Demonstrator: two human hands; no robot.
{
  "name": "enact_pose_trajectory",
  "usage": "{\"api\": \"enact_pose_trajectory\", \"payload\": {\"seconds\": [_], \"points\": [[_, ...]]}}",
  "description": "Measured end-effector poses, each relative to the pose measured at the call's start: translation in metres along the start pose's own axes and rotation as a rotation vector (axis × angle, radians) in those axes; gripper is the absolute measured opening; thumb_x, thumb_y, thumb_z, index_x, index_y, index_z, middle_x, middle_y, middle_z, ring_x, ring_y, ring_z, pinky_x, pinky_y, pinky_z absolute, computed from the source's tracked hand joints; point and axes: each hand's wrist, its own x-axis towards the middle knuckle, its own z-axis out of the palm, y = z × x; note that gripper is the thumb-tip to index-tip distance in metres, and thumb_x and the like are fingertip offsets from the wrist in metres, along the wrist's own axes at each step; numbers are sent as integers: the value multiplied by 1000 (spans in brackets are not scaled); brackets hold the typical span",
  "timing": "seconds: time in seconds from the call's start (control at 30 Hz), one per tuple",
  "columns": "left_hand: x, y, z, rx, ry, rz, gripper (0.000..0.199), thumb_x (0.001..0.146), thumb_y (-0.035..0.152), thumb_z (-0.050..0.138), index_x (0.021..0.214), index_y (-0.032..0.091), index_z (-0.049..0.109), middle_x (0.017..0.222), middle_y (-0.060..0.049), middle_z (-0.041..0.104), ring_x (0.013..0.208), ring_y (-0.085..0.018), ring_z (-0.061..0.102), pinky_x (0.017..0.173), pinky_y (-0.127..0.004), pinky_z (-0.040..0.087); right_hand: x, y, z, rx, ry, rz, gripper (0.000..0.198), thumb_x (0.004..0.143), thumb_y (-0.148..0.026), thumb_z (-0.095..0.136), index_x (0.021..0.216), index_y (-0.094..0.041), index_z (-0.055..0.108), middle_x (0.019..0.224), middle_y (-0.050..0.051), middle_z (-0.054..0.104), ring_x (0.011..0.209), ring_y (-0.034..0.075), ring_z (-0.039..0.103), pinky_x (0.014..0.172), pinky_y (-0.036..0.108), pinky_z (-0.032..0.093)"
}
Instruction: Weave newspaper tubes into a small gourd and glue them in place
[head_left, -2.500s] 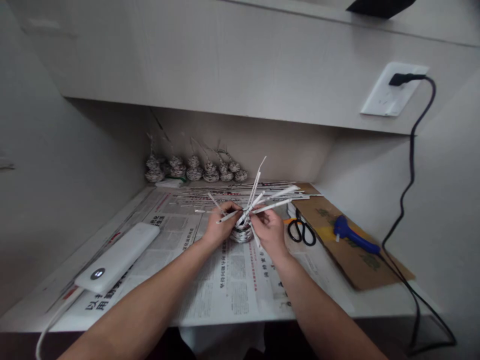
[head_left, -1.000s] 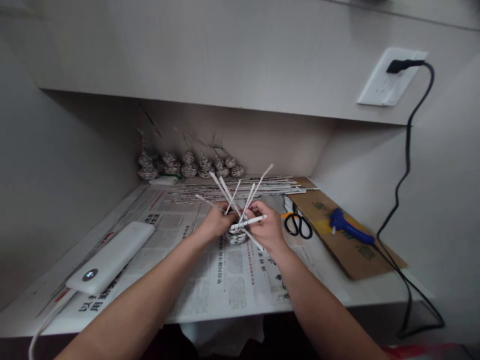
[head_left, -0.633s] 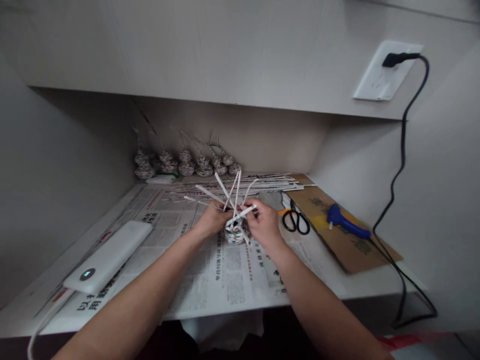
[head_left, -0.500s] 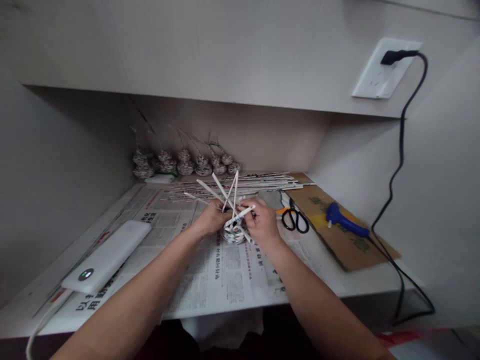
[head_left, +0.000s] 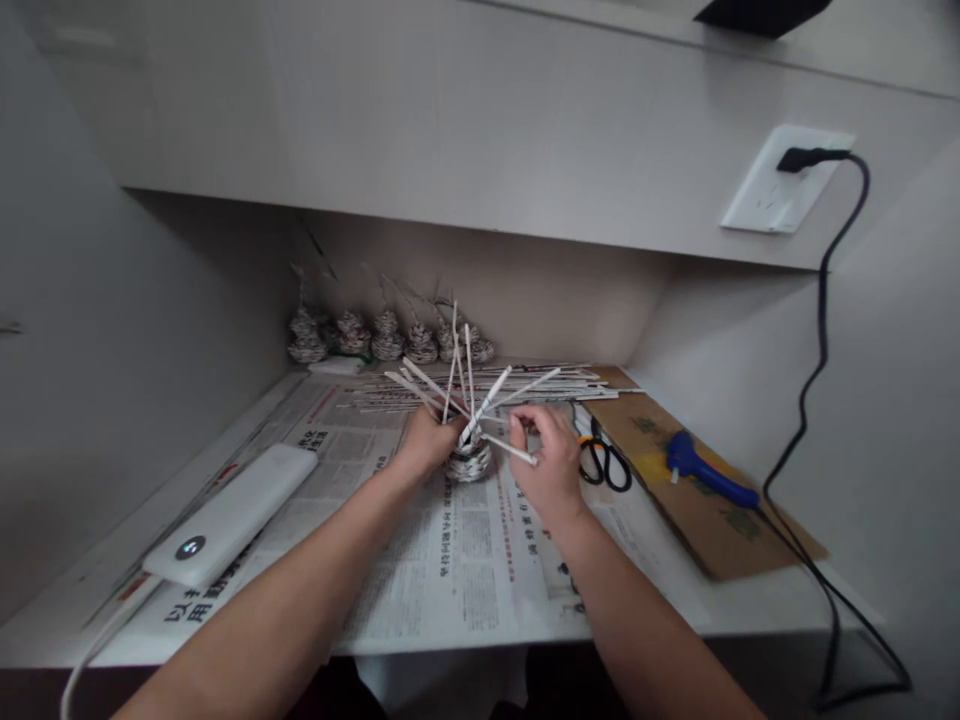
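Note:
A small round piece woven from rolled newspaper strips sits on the newspaper in front of me, with several loose strip ends fanning up and outward from its top. My left hand is closed on its left side, fingers partly hidden behind the strips. To the right of the piece is my right hand, thumb and forefinger pinched at the end of one thin paper strip. Another white strip end points toward its palm.
Several woven gourd shapes line the back wall. Paper sticks lie before them. Black-handled scissors and a blue glue gun, on cardboard, are at right; a white power bank is at left.
My right hand has moved right, away from the woven piece, and the strips stand more spread out. My left hand stays at the piece. The whole view has shifted slightly.

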Motion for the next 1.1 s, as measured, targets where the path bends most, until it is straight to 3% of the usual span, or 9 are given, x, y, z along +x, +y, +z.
{"api": "enact_pose_trajectory", "payload": {"seconds": [0.1,0.2,0.43,0.7,0.77,0.93,1.1], "points": [[1,0,0,75,66,26,13,71,22,58,78,16,67,76,-5,70,70,-18,63,65,-27,48,-6,-1,12,217,-225,245,18,77,-20,54,89,-19,67,75,2,68,63,15,60,61,25,46],[-3,6,2,146,47,30,11,70,21,59,77,16,66,75,-5,69,71,-19,63,66,-27,47,-10,-3,25,422,-265,456,20,77,-30,56,91,-18,66,71,1,68,60,15,61,55,23,46],[-8,11,5,105,-69,31,15,67,17,61,80,15,67,75,-3,71,72,-19,65,69,-28,50,-10,10,32,309,-175,480,17,73,-34,61,78,-18,67,66,2,69,60,17,64,58,25,49],[-5,7,5,48,-97,36,23,67,12,54,81,15,71,83,-6,74,80,-21,68,75,-30,53,-7,11,35,519,-172,710,24,61,-36,71,75,-16,70,62,2,69,47,17,61,45,26,49],[-5,7,5,98,-87,63,24,66,11,54,81,15,72,84,-5,75,81,-21,68,77,-30,53,-7,10,34,472,-157,690,23,61,-35,71,75,-17,70,61,2,69,48,17,61,45,26,49],[-9,12,5,362,2,194,22,70,13,56,84,17,72,88,-7,73,86,-22,66,82,-33,50,-10,11,33,264,-127,472,19,71,-35,63,77,-18,71,64,3,70,59,19,65,54,25,49],[-12,16,4,458,-13,230,21,72,15,57,87,18,71,88,-6,72,86,-22,65,82,-31,49,-9,14,32,257,-145,434,16,73,-31,59,75,-19,69,60,1,67,59,17,64,53,23,47]]}}
